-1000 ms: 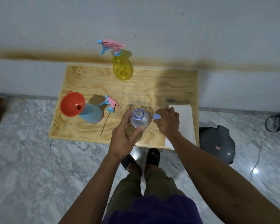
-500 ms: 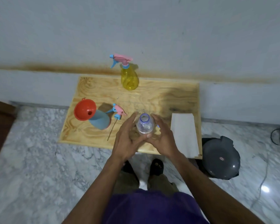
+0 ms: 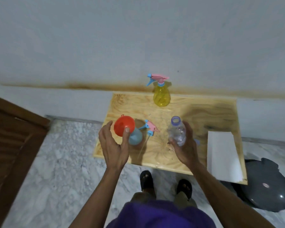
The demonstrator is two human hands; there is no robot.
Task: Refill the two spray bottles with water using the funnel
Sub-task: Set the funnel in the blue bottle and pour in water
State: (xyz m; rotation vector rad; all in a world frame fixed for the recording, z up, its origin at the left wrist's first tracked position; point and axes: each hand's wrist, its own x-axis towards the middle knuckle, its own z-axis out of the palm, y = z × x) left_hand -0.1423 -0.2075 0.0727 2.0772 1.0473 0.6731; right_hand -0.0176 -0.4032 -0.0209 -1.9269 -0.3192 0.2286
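Observation:
My right hand [image 3: 187,148] grips a clear, uncapped water bottle [image 3: 177,132] above the wooden table [image 3: 204,116]. Behind that hand's fingers a bit of the bottle's blue cap [image 3: 197,142] shows. An orange funnel [image 3: 124,126] sits in the neck of the blue spray bottle [image 3: 135,137]. My left hand [image 3: 113,144] is spread around the funnel, thumb at its rim; whether it touches is unclear. The blue bottle's pink and blue spray head [image 3: 149,128] lies on the table beside it. A yellow spray bottle [image 3: 161,96] with its trigger head on stands at the back.
A stack of white paper [image 3: 222,155] lies on the table's right side. A dark grey round object [image 3: 266,186] is on the marble floor at the right. A brown wooden door [image 3: 11,145] stands at the left. My sandalled feet [image 3: 164,183] are below the table's front edge.
My left hand left the water bottle and moved left to the funnel. My right hand took over the bottle and lifted it. The camera view swung left.

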